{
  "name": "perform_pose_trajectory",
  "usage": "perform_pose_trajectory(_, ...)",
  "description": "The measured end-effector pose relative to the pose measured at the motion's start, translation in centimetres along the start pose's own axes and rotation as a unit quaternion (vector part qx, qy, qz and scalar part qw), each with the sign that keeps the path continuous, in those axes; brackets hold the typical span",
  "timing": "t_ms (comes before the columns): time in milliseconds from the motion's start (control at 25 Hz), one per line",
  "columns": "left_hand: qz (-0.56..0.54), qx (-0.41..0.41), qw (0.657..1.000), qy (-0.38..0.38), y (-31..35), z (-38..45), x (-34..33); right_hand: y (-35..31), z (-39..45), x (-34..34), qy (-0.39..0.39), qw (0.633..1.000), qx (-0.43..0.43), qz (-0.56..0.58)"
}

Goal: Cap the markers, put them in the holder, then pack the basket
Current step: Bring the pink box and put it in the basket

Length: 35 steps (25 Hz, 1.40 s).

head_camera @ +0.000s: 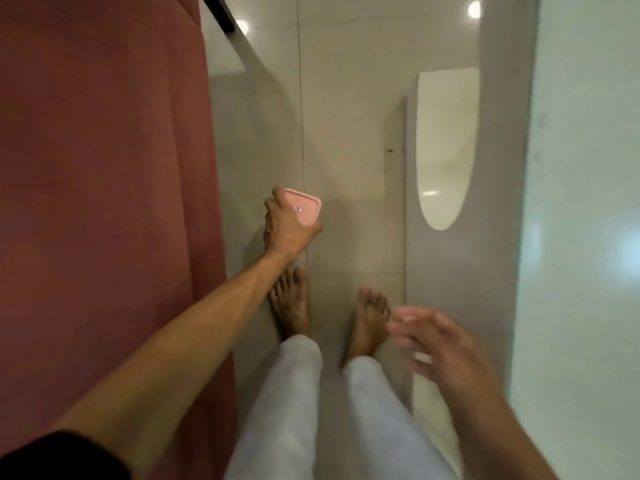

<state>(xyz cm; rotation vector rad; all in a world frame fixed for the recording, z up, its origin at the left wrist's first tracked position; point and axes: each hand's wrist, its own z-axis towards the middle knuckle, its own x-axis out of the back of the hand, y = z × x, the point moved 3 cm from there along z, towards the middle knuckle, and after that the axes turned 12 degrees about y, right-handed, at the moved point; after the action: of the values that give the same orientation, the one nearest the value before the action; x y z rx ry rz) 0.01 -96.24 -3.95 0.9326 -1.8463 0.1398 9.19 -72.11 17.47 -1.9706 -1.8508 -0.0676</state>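
No markers, holder or basket are in view. My left hand (285, 225) is stretched forward and down, gripping a flat pink rectangular object (306, 209) with rounded corners and a small sticker on it. My right hand (440, 344) hovers blurred at the lower right, fingers spread, holding nothing. Below them are my bare feet and light grey trousers on a pale tiled floor.
A reddish-brown curtain (104, 202) fills the left side. A white wall or cabinet edge (502, 168) with a glossy oval recess (445, 150) stands on the right, beside a pale panel (588, 237). The tiled floor (346, 133) runs forward between them.
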Motion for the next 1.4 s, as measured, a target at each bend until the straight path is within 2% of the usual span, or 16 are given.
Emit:
perform_pose_trajectory(40, -0.018, -0.014, 1.0, -0.013, 1.3, -3.1, 2.9, -0.5, -2.5, 0.8, -0.002, 0.999, -0.01, 0.031)
perform_pose_trajectory(120, -0.048, -0.094, 0.994, -0.025, 3.6, -9.2, 10.2, -2.0, -7.3, 2.5, 0.009, 0.999, 0.012, 0.044)
perform_pose_trajectory(280, -0.073, -0.196, 0.976, -0.062, 7.5, -21.8, 26.2, -6.2, -17.7, 7.2, 0.021, 0.994, 0.107, 0.031)
perform_pose_trajectory(440, -0.07, -0.249, 0.96, -0.111, 9.6, -33.3, 33.9, -6.3, -25.3, 9.9, -0.102, 0.983, 0.141, -0.049)
perform_pose_trajectory(560, -0.08, -0.28, 0.948, -0.129, 10.5, -42.1, 38.0, -3.1, -31.3, 13.9, -0.116, 0.975, 0.17, -0.077)
perform_pose_trajectory(760, -0.06, -0.304, 0.939, -0.15, 9.9, -52.7, 42.9, 4.6, -39.7, 23.2, -0.059, 0.975, 0.189, 0.101)
perform_pose_trajectory(840, -0.062, -0.301, 0.937, -0.164, 9.0, -56.5, 45.1, 9.0, -42.4, 27.1, -0.018, 0.967, 0.183, 0.177)
perform_pose_trajectory(960, -0.098, -0.331, 0.929, -0.136, 5.6, -62.9, 47.2, 16.6, -46.5, 32.5, 0.007, 0.943, 0.182, 0.278)
perform_pose_trajectory(1120, -0.125, -0.305, 0.937, -0.114, -0.8, -70.6, 46.7, 25.7, -51.2, 37.8, 0.055, 0.908, 0.143, 0.389)
perform_pose_trajectory(1280, -0.143, -0.275, 0.946, -0.094, -4.2, -76.2, 45.0, 31.8, -52.6, 42.9, 0.062, 0.871, 0.093, 0.479)
perform_pose_trajectory(1400, -0.132, -0.236, 0.962, -0.046, -5.7, -80.7, 41.6, 35.7, -51.6, 48.2, 0.081, 0.871, 0.069, 0.479)
